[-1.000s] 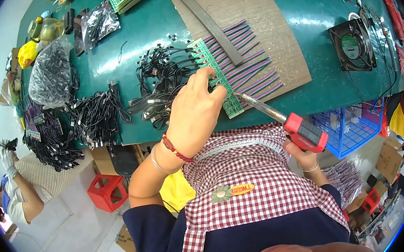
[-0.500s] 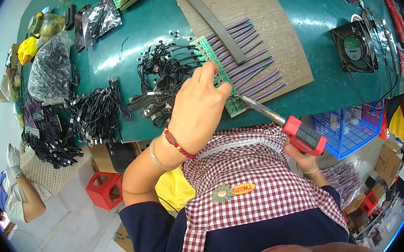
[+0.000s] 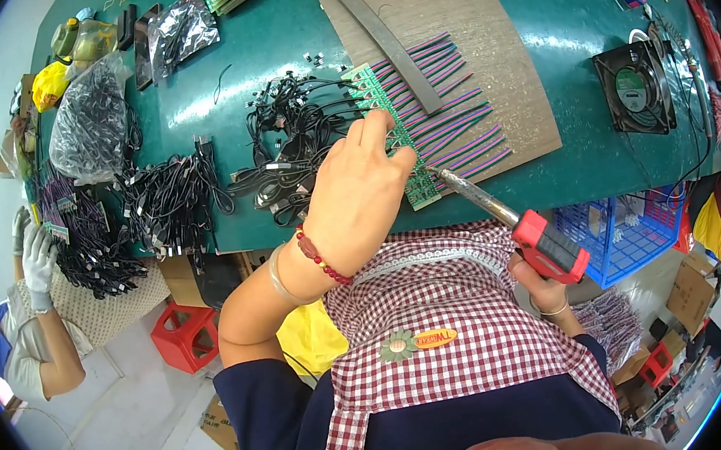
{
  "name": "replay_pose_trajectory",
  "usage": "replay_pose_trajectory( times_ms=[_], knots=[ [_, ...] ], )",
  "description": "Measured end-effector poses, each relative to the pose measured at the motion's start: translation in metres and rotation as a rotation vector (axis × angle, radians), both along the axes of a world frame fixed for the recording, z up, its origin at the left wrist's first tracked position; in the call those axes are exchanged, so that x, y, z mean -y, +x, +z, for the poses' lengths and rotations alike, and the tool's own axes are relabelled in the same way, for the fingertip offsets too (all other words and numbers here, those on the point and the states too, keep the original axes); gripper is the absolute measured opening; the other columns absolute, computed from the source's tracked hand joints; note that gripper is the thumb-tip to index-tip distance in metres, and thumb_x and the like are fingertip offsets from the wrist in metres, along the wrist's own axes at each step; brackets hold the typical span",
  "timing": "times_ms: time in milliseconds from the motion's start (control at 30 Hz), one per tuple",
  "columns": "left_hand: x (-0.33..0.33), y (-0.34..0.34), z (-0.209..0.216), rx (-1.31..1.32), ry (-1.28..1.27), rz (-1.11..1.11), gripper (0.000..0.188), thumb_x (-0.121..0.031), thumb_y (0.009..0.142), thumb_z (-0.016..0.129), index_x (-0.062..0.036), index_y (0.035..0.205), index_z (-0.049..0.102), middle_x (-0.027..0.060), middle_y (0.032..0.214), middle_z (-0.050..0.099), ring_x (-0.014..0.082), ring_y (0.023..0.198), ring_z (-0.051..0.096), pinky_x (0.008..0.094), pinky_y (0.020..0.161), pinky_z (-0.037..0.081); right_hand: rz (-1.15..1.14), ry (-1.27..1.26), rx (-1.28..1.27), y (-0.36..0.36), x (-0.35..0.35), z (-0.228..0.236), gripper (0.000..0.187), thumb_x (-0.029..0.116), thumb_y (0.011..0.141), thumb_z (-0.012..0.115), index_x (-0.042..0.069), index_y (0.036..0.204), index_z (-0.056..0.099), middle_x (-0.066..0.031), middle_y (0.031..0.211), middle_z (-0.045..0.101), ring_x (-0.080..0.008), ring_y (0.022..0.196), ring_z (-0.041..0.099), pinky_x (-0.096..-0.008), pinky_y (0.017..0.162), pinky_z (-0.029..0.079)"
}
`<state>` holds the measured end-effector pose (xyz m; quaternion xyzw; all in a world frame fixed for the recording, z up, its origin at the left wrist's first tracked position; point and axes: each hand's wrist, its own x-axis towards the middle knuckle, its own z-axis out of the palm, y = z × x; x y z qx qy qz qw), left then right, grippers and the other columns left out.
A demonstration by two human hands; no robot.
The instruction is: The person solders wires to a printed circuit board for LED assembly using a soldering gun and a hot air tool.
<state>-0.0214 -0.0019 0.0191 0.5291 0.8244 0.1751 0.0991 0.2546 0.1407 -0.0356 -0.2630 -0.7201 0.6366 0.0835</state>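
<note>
Green circuit strip (image 3: 378, 97) is lying at the left edge of a brown board (image 3: 491, 47); black cables (image 3: 286, 128) are crowding its left side, coloured wires (image 3: 459, 120) are fanning out to its right, and a metal bar (image 3: 379, 37) is lying across some of those wires; left hand (image 3: 356, 182) is covering the strip's middle, thumb and forefinger bending close together over it, though I cannot tell whether they are pinching anything; right hand (image 3: 547, 289) is gripping a soldering iron (image 3: 497, 206), its tip resting at or just beside the strip's lower part; the strip's long axis is slanting from upper left to lower right, its near end pointing towards the apron (image 3: 461, 367).
</note>
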Motion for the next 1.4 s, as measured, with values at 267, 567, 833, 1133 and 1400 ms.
replay_pose_trajectory(
  times_ms=[267,567,833,1133,1400],
  knots=[
    [-0.001,0.004,0.002,-0.005,-0.032,-0.01,0.014,-0.003,0.068,0.064,-0.0007,0.079,0.055,0.017,0.11,0.049,0.0304,0.096,0.053,0.0376,0.076,0.047,-0.077,-0.195,0.008,-0.001,0.003,0.008,0.012,-0.001,0.071,0.067,0.0,0.081,0.06,-0.005,0.07,0.058,-0.0123,0.06,0.054,-0.026,0.056,0.043],
    [-0.004,0.01,0.001,-0.016,-0.084,0.035,0.017,-0.004,0.066,0.064,-0.0018,0.08,0.055,0.016,0.112,0.048,0.0291,0.098,0.052,0.0372,0.076,0.045,0.016,-0.167,0.023,0.008,0.003,0.0,0.013,0.001,0.071,0.068,0.0,0.081,0.06,-0.0056,0.071,0.058,-0.0138,0.059,0.053,-0.0282,0.055,0.042],
    [-0.005,0.013,-0.003,-0.025,-0.073,0.049,0.017,-0.004,0.065,0.064,-0.0009,0.079,0.055,0.016,0.111,0.048,0.0281,0.097,0.052,0.036,0.075,0.045,-0.005,-0.061,0.062,0.017,0.007,-0.009,0.02,0.002,0.069,0.069,-0.001,0.087,0.061,-0.0066,0.075,0.058,-0.0151,0.064,0.056,-0.0283,0.06,0.044],
    [-0.005,0.014,-0.002,-0.015,-0.062,0.056,0.016,-0.004,0.065,0.063,-0.0007,0.079,0.056,0.0165,0.111,0.048,0.0284,0.097,0.052,0.036,0.076,0.045,-0.009,-0.192,0.016,0.012,0.006,0.003,0.012,0.0,0.073,0.065,-0.001,0.084,0.061,-0.0059,0.074,0.059,-0.0139,0.064,0.056,-0.0271,0.057,0.044],
    [-0.005,0.014,-0.002,-0.026,-0.058,0.059,0.014,-0.004,0.067,0.062,-0.0006,0.079,0.055,0.016,0.111,0.048,0.0286,0.097,0.052,0.036,0.076,0.045,-0.098,-0.278,-0.041,0.007,0.01,0.008,0.013,-0.001,0.079,0.059,-0.003,0.092,0.058,-0.0038,0.077,0.058,-0.0117,0.067,0.055,-0.0274,0.061,0.044]
  ],
)
